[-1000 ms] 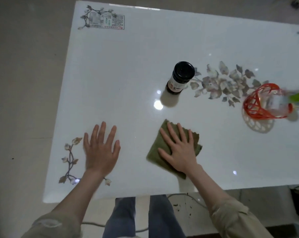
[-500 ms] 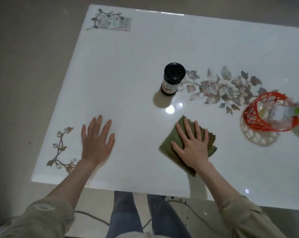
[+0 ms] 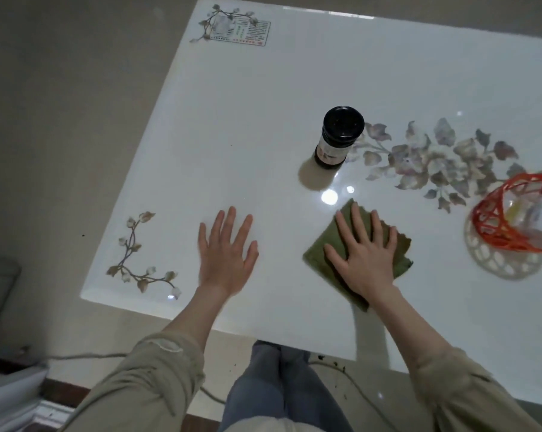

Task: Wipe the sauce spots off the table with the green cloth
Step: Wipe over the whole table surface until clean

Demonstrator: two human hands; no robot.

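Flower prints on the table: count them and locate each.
3. A vine sprig at the near left corner, a leafy spray at the far left corner by the sticker, a large cluster right of the dark jar. The table is cut off at right, so others may be hidden.

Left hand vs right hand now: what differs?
The right hand presses flat on the green cloth; the left hand rests flat on the bare table. The right hand is nearer the dark jar; the left hand is nearer the corner leaf print. Both have straight, spread fingers.
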